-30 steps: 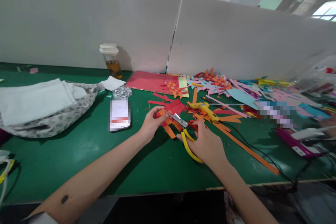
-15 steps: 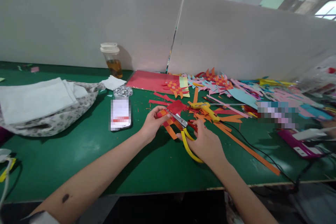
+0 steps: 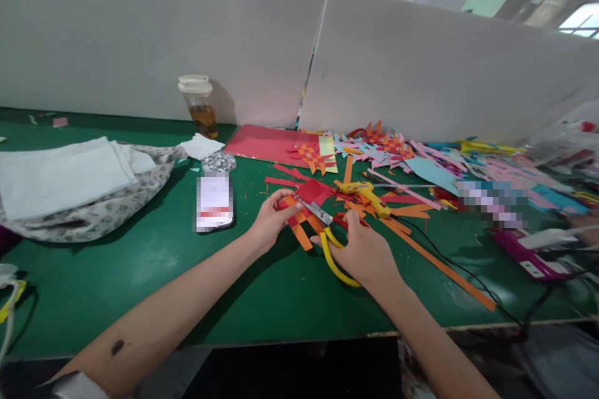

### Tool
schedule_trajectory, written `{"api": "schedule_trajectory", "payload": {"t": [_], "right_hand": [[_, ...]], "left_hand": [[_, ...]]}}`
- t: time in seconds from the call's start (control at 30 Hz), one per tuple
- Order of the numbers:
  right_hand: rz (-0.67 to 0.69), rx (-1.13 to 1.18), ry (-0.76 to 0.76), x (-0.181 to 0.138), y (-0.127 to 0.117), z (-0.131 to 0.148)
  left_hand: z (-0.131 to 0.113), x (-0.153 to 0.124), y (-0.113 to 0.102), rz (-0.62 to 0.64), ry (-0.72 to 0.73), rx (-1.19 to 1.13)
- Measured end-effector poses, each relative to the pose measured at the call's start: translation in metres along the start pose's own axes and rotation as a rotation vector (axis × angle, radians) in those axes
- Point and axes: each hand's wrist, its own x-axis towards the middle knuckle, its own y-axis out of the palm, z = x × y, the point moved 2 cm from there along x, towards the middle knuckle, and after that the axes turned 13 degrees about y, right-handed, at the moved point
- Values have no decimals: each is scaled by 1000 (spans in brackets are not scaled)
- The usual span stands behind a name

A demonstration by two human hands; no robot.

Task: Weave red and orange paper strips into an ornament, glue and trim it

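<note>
My left hand pinches a woven red and orange paper piece just above the green table. In my right hand are yellow-handled scissors, fingers through the loops. The steel blades point up and left and lie against the paper piece beside my left fingertips. Loose orange strips stick out below the woven part.
A phone lies left of my hands, with a dish of glittery bits and a lidded cup behind it. A patterned cloth bag sits far left. A yellow glue gun, its black cord and many paper cut-outs spread right.
Both hands stay in place. The scissors have shifted slightly up and left along the paper piece, and the red flap has moved a little.
</note>
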Motion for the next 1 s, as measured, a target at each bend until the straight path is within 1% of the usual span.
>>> {"api": "schedule_trajectory", "payload": {"t": [0.4, 0.67, 1.0], "right_hand": [[-22, 0, -16, 5, 6, -2], [-40, -13, -38, 6, 5, -3], [-29, -44, -40, 7, 2, -6]], "left_hand": [[2, 3, -2, 0, -16, -5], [3, 4, -3, -6, -34, -1], [-1, 1, 1, 11, -50, -1]]}}
